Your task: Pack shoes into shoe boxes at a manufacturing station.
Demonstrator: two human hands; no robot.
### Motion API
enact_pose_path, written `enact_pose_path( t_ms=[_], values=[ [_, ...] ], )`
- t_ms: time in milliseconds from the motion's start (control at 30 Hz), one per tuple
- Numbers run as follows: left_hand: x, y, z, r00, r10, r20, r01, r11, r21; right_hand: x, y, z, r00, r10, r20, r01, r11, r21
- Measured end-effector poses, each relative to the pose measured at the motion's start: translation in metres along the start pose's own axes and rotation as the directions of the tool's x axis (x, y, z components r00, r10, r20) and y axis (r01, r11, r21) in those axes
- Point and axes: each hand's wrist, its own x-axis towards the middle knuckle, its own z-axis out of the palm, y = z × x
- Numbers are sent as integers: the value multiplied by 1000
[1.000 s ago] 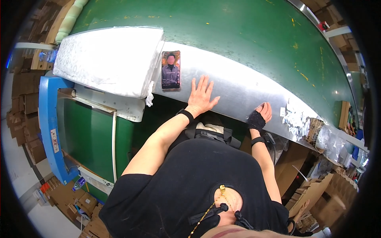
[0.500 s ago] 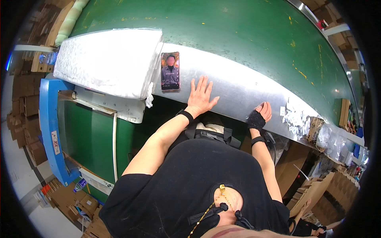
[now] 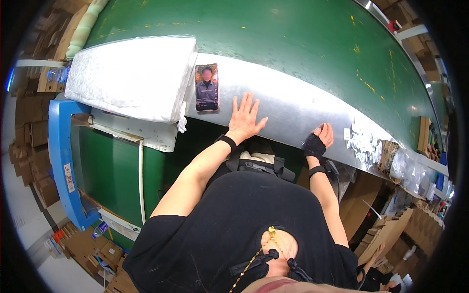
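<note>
My left hand [image 3: 245,117] rests flat on the bare metal ledge [image 3: 286,100], fingers spread and nothing under them that I can see. To its upper left lies a phone [image 3: 207,88] in a dark case, its lit screen showing a person in a grey jacket. My right hand [image 3: 319,140], in a black fingerless glove, lies at the ledge's near edge; its fingers are loosely bent and side by side, holding nothing visible. Left of the phone sits a thick white stack [image 3: 132,78] in clear plastic wrap. Both wrists wear dark bands.
A green belt surface [image 3: 293,34] runs beyond the ledge. Crumpled white scraps [image 3: 362,141] and clear plastic film [image 3: 408,168] lie on the right. A blue frame [image 3: 63,161] stands at left. Cardboard boxes [image 3: 44,129] fill the left side; another person's arm [image 3: 373,256] shows at lower right.
</note>
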Motion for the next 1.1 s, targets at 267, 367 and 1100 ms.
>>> enact_pose_path(
  t_ms=[267,367,1100],
  values=[
    [0,1,0,1000,1,3,-1,1000,0,1,-2,-2,1000,-12,-24,12,1000,-10],
    [0,0,0,1000,-2,4,2,1000,6,1,-2,-2,1000,-17,-3,17,1000,-24],
    [1,-1,0,1000,1,-3,-1,1000,-2,1,-2,-1,1000,0,-8,0,1000,-9]
  ],
)
